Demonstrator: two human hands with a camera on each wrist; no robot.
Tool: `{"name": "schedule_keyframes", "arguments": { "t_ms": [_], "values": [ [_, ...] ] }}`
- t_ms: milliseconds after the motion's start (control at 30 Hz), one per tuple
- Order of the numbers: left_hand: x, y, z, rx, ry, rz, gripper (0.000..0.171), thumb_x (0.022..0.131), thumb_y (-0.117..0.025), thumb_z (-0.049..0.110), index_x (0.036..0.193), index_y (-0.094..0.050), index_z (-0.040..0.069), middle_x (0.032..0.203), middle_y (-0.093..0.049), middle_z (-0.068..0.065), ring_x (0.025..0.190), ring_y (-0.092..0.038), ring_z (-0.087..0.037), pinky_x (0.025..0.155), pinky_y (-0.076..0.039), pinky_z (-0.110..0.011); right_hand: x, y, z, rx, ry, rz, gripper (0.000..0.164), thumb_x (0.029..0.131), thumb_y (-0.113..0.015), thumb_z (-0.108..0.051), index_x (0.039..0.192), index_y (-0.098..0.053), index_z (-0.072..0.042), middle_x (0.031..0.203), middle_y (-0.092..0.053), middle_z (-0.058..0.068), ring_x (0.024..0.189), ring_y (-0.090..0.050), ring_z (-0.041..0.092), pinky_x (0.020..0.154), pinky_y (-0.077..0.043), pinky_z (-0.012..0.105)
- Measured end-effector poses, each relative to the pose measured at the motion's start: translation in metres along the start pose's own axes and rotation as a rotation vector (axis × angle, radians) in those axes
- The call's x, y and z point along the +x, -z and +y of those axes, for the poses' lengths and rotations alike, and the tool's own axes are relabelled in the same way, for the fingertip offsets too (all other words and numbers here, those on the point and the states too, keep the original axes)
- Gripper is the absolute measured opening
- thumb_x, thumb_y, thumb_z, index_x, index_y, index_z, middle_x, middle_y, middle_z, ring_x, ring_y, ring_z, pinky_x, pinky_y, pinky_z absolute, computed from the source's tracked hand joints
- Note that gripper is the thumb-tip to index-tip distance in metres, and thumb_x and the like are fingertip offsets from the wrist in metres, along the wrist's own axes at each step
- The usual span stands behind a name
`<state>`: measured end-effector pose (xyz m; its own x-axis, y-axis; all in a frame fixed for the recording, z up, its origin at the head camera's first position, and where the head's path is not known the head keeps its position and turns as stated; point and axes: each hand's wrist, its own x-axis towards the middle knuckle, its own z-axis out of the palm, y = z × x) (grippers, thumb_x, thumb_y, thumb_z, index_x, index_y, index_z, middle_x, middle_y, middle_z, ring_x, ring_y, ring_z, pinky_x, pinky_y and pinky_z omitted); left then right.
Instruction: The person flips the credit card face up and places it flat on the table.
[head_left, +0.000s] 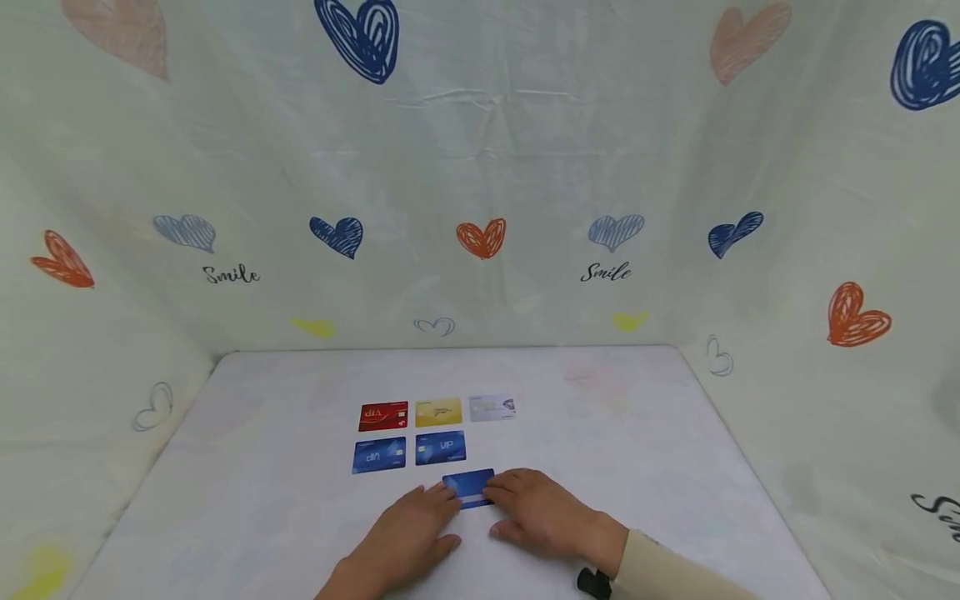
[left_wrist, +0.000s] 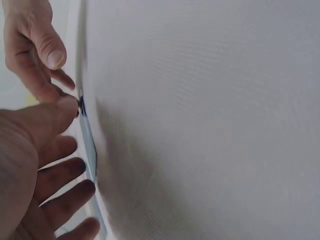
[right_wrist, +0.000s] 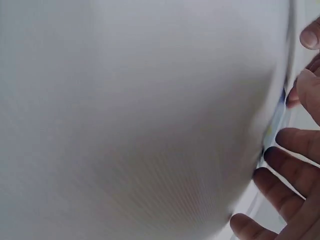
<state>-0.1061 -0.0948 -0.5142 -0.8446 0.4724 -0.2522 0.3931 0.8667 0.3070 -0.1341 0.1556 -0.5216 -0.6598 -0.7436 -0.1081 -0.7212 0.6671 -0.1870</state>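
Note:
A blue card (head_left: 470, 485) with a pale stripe along its lower part lies on the white table, nearest the person. At its left edge rest the fingertips of my left hand (head_left: 410, 532), palm down, thumb held apart. My right hand (head_left: 546, 517) touches the right edge from the other side, its fingers loosely bent and the thumb on the tabletop side below. Seen very low in the left wrist view, the left hand (left_wrist: 37, 165) has its fingers spread. In the right wrist view the right hand (right_wrist: 292, 185) also shows spread fingers close to the table surface.
Beyond the hands, a red card (head_left: 383, 417), a yellow card (head_left: 438, 412) and a silver card (head_left: 492, 407) form a row. Two more blue cards, one left (head_left: 378, 455) and one right (head_left: 441, 448), sit below them. A heart-printed curtain (head_left: 480, 167) surrounds the table (head_left: 637, 450).

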Motion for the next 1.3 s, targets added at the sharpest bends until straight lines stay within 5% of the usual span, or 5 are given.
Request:
{"name": "schedule_keyframes", "arguments": {
  "t_ms": [167,267,500,1300],
  "values": [
    [0.009,-0.004,-0.001,0.043,0.071,0.211,0.055,0.089,-0.083,0.047,0.132,-0.071,0.015,0.128,-0.069,-0.004,0.121,-0.06,-0.03,0.111,-0.048,-0.059,0.014,0.003,0.009,0.003,-0.084,0.088,0.061,0.101,-0.067,-0.055,0.144,-0.062,-0.012,0.14,-0.065,0.001,0.125,-0.06,0.018,0.108,-0.052,0.041],
    [0.014,-0.004,-0.002,0.065,0.109,0.259,0.064,0.083,-0.087,0.051,0.131,-0.071,0.013,0.122,-0.067,-0.008,0.113,-0.056,-0.031,0.105,-0.048,-0.06,0.022,0.002,0.011,-0.006,-0.103,0.11,0.064,0.097,-0.071,-0.058,0.141,-0.063,-0.012,0.132,-0.064,0.001,0.115,-0.058,0.015,0.1,-0.054,0.038],
    [0.019,-0.003,-0.003,0.091,0.116,0.255,0.073,0.079,-0.088,0.056,0.132,-0.07,0.009,0.117,-0.064,-0.01,0.108,-0.052,-0.031,0.096,-0.045,-0.056,0.032,0.001,0.012,-0.017,-0.134,0.11,0.063,0.089,-0.08,-0.058,0.131,-0.067,-0.014,0.119,-0.062,-0.002,0.103,-0.053,0.013,0.089,-0.05,0.032],
    [0.022,-0.004,-0.005,0.09,0.093,0.262,0.077,0.077,-0.089,0.058,0.131,-0.069,0.007,0.119,-0.065,-0.011,0.109,-0.051,-0.033,0.097,-0.045,-0.057,0.033,-0.003,0.014,-0.012,-0.129,0.118,0.057,0.089,-0.079,-0.057,0.124,-0.066,-0.015,0.112,-0.06,-0.005,0.098,-0.05,0.01,0.084,-0.045,0.029]
  ]
}}
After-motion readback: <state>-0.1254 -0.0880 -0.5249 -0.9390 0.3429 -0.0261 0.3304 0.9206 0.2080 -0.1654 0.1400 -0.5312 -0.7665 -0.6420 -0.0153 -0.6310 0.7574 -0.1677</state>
